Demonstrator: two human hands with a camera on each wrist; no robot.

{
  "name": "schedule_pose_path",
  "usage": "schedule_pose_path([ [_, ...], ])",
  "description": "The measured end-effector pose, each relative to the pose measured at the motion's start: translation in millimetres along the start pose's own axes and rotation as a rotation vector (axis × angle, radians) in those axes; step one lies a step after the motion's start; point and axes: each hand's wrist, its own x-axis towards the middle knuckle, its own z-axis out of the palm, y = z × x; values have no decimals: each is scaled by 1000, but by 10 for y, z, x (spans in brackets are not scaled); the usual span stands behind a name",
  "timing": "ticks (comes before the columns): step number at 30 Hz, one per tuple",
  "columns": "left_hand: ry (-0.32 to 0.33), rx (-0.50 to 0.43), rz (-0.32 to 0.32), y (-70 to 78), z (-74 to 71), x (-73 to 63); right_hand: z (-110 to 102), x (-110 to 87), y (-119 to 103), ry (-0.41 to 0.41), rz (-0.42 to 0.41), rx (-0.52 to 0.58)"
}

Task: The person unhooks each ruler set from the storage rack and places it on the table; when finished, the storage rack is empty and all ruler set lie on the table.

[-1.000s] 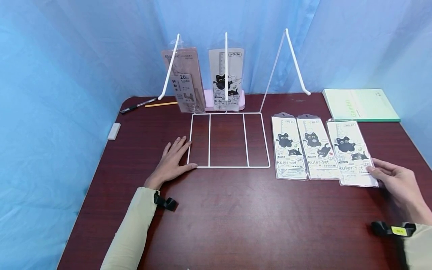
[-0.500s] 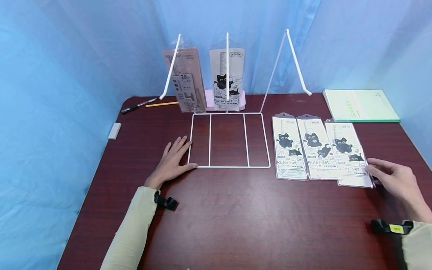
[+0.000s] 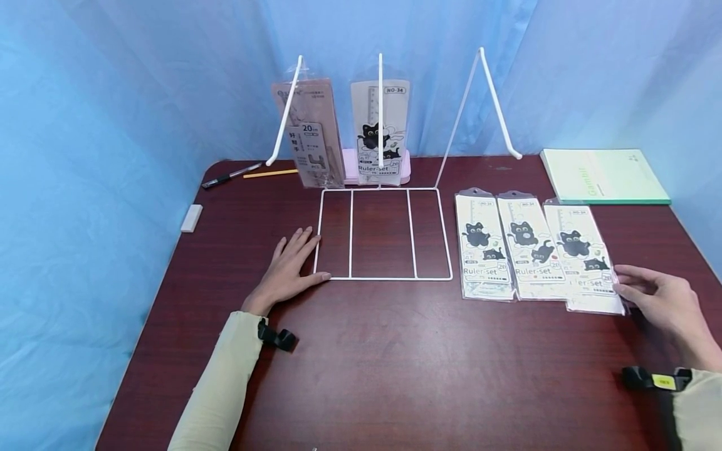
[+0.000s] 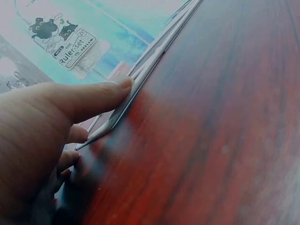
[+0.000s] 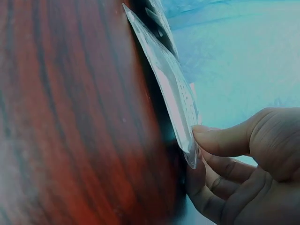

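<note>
My left hand [image 3: 290, 266] lies with fingers spread at the front left corner of a white wire rack [image 3: 383, 279]. In the left wrist view its thumb [image 4: 105, 93] rests on the rack's wire. On the right, my right hand [image 3: 665, 304] pinches the right edge of a ruler set [image 3: 583, 250] in a clear sleeve with black cats on it. The right wrist view shows the thumb on top of the ruler set [image 5: 171, 93] and the fingers under its edge. Two similar ruler sets, a middle one [image 3: 533, 244] and a left one [image 3: 482, 244], lie beside it.
From the rack's prongs hang a pinkish ruler pack [image 3: 310, 134] and another cat ruler set [image 3: 366, 138]; the right prong [image 3: 499, 106] is bare. A green notebook [image 3: 609, 175], a pen [image 3: 231, 176], a yellow pencil [image 3: 265, 175] and a white eraser [image 3: 191, 218] lie around the table.
The rightmost ruler set has shifted slightly left, toward the middle one, with my right hand at its edge. During the last half second hardly anything has moved. My left hand has stayed in place.
</note>
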Motion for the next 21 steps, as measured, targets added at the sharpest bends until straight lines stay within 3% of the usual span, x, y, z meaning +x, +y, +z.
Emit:
schedule_pose_path([
  [8,-5,1,-5,-9,12,5,-89,24,-107,31,-29,-168],
  [21,2,-6,4,7,-5,-4,-171,62,-175,-13,-44,-197],
])
